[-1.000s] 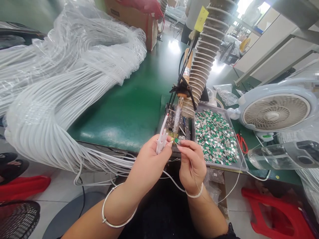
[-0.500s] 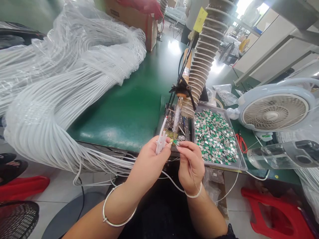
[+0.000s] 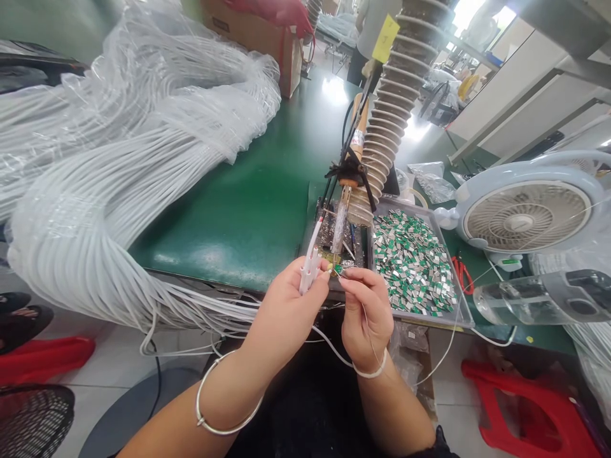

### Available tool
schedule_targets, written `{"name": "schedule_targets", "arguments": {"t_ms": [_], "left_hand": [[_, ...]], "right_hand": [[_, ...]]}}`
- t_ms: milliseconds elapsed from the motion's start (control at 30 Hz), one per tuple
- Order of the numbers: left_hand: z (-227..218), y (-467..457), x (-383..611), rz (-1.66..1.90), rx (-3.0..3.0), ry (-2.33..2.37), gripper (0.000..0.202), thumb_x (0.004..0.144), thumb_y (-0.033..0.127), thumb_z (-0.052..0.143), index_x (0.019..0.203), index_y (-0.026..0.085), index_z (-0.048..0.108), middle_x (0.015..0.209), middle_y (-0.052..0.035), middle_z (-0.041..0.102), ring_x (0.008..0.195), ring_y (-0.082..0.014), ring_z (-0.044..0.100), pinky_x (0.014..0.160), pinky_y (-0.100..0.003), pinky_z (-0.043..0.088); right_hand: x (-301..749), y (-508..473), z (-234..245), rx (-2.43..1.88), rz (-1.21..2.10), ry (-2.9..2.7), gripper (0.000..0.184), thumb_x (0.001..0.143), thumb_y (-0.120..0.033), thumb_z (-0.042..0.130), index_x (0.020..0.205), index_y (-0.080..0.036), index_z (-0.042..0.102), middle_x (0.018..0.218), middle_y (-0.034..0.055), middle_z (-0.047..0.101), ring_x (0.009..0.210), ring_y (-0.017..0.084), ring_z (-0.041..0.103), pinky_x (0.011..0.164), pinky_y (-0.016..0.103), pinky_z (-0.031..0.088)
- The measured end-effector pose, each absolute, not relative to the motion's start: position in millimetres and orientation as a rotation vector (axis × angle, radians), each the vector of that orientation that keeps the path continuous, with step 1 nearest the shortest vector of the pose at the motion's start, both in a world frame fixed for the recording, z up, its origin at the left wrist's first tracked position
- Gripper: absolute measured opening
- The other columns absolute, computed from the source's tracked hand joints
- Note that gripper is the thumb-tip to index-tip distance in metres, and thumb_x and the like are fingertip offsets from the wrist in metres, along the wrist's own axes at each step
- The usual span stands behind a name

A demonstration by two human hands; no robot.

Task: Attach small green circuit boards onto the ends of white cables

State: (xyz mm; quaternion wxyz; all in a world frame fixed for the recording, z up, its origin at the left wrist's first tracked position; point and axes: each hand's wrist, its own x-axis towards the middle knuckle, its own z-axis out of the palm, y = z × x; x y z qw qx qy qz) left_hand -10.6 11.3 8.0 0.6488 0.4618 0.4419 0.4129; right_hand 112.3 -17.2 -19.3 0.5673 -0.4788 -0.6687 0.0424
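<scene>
Thumb and forefinger of the right hand pinch together on a tiny green-and-silver circuit board, which sits just beside the left hand. That left hand is closed around a cluster of white plastic cable ends, their tips pointing up and away from the palm. Both hands hover near the edge of a green bench mat, close to a wooden-handled soldering iron and a shallow tray heaped with similar boards.

The board is so small that a slight slackening of the pinch could drop it into the cluttered area under the hands or onto the tray, where it would be hard to pick out. A thin white cable runs down from the left hand and past the right wrist, so a snag or tug from the huge cable bundle could drag the plastic ends out of line. The iron's tip is hard to make out, but if it is hot, brushing it could burn skin or melt the plastic.
</scene>
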Motion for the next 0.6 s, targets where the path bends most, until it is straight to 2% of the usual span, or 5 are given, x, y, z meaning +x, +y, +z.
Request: {"name": "schedule_targets", "arguments": {"t_ms": [333,500,600], "left_hand": [[5.2,9.6,-11.0,0.909,1.021,1.025,0.019,0.083,0.038,0.053,0.089,0.02,0.054,0.06,0.0072,0.039,0.051,-0.0084,0.031,0.05,-0.021,0.028],[1.3,10.6,-12.0,0.884,1.061,0.984,0.012,0.081,0.031,0.054,0.08,0.02,0.055,0.076,0.0021,0.054,0.072,-0.0122,0.048,0.067,-0.023,0.037],[-0.1,10.2,-14.5,0.827,1.093,1.012,0.01,0.08,0.03,0.055,0.08,0.02,0.055,0.079,0.0009,0.055,0.076,-0.014,0.05,0.068,-0.024,0.037]], "right_hand": [[113.8,-21.4,-22.7,-1.122,0.123,-1.534,0.031,0.085,-0.006,0.045,0.106,-0.024,0.059,0.098,0.0068,0.06,0.091,0.018,0.06,0.075,0.037,0.054],[114.3,-20.9,-22.3,-1.181,0.17,-1.521,0.033,0.087,-0.003,0.038,0.107,-0.022,0.055,0.09,0.0045,0.059,0.073,0.012,0.058,0.064,0.029,0.052],[115.4,-19.0,-19.6,-1.251,0.131,-1.62,0.024,0.084,-0.004,0.044,0.1,-0.019,0.056,0.084,0.0041,0.057,0.075,0.013,0.056,0.064,0.027,0.051]]}}
